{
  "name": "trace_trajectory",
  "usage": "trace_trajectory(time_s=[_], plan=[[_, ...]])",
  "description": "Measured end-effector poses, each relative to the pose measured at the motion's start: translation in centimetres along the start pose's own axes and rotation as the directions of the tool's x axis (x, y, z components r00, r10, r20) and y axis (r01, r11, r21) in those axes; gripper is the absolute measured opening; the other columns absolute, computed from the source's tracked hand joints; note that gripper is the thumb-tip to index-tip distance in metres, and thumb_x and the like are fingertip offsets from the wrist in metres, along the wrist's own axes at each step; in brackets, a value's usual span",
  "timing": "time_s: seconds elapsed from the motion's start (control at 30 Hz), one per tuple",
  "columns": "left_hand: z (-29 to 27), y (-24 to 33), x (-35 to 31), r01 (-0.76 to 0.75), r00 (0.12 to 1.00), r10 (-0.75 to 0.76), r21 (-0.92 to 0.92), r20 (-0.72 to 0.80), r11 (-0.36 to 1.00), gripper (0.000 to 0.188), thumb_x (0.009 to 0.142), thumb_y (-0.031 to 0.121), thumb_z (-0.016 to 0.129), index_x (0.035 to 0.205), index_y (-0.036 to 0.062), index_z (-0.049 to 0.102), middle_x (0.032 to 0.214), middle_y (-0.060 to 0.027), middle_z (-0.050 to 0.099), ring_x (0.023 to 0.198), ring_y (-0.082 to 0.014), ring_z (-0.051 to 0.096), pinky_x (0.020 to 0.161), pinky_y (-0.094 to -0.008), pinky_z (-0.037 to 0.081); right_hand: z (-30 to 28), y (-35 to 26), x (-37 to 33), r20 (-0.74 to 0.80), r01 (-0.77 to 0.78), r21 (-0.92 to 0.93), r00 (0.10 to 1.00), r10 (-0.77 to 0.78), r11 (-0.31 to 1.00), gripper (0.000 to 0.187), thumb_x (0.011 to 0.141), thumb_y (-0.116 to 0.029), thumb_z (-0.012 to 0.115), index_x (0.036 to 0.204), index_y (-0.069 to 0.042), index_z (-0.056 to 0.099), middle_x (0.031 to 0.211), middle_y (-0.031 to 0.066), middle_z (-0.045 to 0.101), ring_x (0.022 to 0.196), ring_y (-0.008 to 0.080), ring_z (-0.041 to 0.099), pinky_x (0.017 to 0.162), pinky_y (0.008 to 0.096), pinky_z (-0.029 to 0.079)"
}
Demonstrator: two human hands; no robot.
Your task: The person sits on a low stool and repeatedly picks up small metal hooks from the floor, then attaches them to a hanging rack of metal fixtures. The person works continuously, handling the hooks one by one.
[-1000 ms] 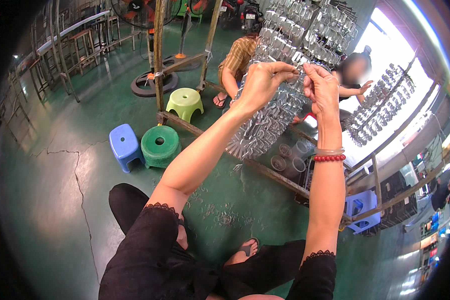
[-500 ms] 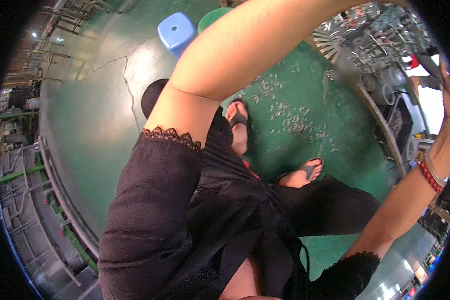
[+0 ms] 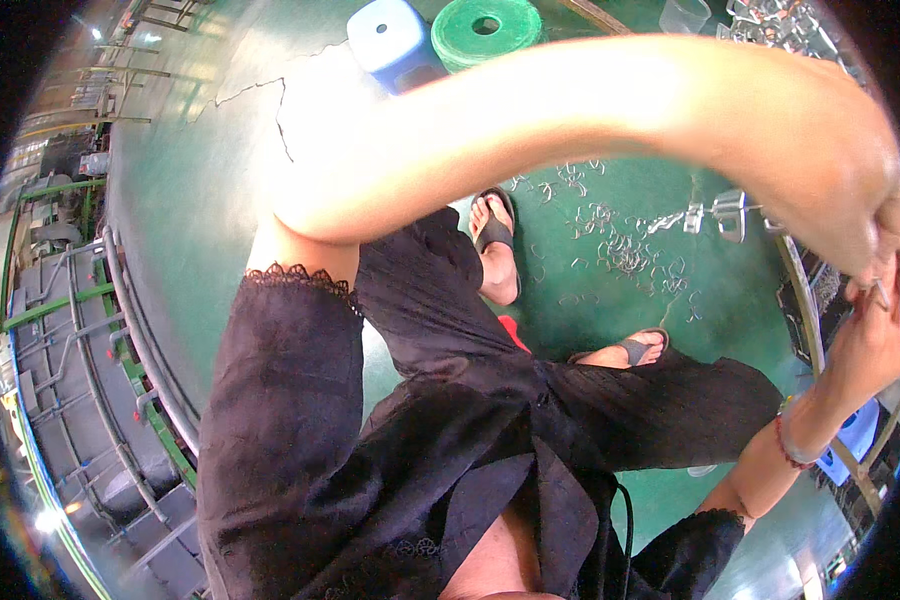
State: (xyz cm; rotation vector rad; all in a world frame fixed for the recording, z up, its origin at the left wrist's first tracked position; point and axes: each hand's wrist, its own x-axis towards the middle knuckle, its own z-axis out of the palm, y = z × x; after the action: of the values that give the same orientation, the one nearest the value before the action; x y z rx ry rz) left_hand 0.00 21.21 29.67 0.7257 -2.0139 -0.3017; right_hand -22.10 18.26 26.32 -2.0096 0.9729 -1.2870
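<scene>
At the right rim my left hand [image 3: 865, 215] bends down with its fingers pinched together. Its fingertips meet those of my right hand [image 3: 867, 345], which is also closed. A thin, shiny sliver shows where they meet, too small to name. Beside my left wrist hang shiny bent metal pieces [image 3: 730, 216] in a row over the floor; whether my left hand holds them I cannot tell. A bracelet [image 3: 792, 445] circles my right wrist.
Small curved metal scraps [image 3: 625, 255] lie scattered on the green floor near my sandalled feet. A blue stool [image 3: 385, 40] and a round green stool [image 3: 485, 30] stand beyond my left arm. More metal parts [image 3: 785, 25] are heaped at the upper right. Metal racks [image 3: 80, 350] line the left.
My left arm has swung down and my two hands have come together at the right rim. The row of metal pieces has come into sight. The view has shifted slightly.
</scene>
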Motion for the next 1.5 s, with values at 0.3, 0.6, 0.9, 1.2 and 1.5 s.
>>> trace_trajectory(time_s=[0.3,0.6,0.9,1.2,1.5], plan=[[9.9,-15.3,-27.6,0.771,0.337,-0.785,0.327,0.519,0.547,0.023,0.074,0.025,0.06,0.083,0.0048,0.066,0.071,-0.0108,0.065,0.063,-0.0247,0.063,0.061,-0.0396,0.049,-0.5,2.8,-4.8,-0.217,-0.074,0.096,0.972,0.094,0.993,0.012,0.081,0.007,0.058,0.093,0.008,0.057,0.086,0.018,0.06,0.055,0.012,0.051,0.044,0.0172,0.038],[17.6,-16.3,-35.3,0.774,-0.187,-0.961,0.632,0.203,-0.017,0.031,0.07,0.027,0.07,0.089,0.0031,0.066,0.091,-0.0169,0.065,0.088,-0.0326,0.063,0.074,-0.0403,0.052,-3.0,4.1,-4.4,-0.019,0.199,-0.81,0.932,-0.363,0.552,0.016,0.08,0.001,0.062,0.089,0.014,0.059,0.092,0.0172,0.061,0.075,0.0199,0.061,0.064,0.0255,0.052],[18.6,-24.5,-38.6,0.906,0.238,-0.939,0.404,-0.247,0.123,0.017,0.075,0.022,0.064,0.081,0.0065,0.068,0.081,-0.0153,0.065,0.079,-0.0307,0.062,0.073,-0.0387,0.049,-3.5,4.4,-5.7,-0.32,0.081,-0.183,0.937,-0.137,0.98,0.025,0.086,-0.01,0.058,0.094,0.014,0.056,0.087,0.0203,0.058,0.079,0.0269,0.057,0.072,0.0367,0.053],[18.0,-23.3,-37.6,0.843,0.454,-0.824,0.461,-0.337,0.276,0.012,0.078,0.012,0.053,0.085,0.002,0.055,0.081,-0.0178,0.057,0.079,-0.0347,0.057,0.067,-0.0426,0.048,-1.1,1.6,-6.6,-0.304,-0.037,-0.137,0.953,-0.006,0.99,0.015,0.07,0.005,0.062,0.084,0.004,0.059,0.078,0.0161,0.058,0.061,0.0199,0.054,0.047,0.0232,0.042],[6.6,-11.0,-13.1,0.562,0.623,-0.774,-0.621,-0.117,0.546,0.019,0.087,0.01,0.057,0.101,-0.0023,0.062,0.084,-0.0045,0.065,0.071,-0.009,0.059,0.064,-0.0223,0.048,0.3,-1.6,-4.1,-0.039,-0.133,0.246,0.988,0.147,0.96,0.01,0.081,0.002,0.062,0.091,0.003,0.059,0.071,0.0061,0.059,0.051,0.005,0.049,0.044,0.0161,0.037]])
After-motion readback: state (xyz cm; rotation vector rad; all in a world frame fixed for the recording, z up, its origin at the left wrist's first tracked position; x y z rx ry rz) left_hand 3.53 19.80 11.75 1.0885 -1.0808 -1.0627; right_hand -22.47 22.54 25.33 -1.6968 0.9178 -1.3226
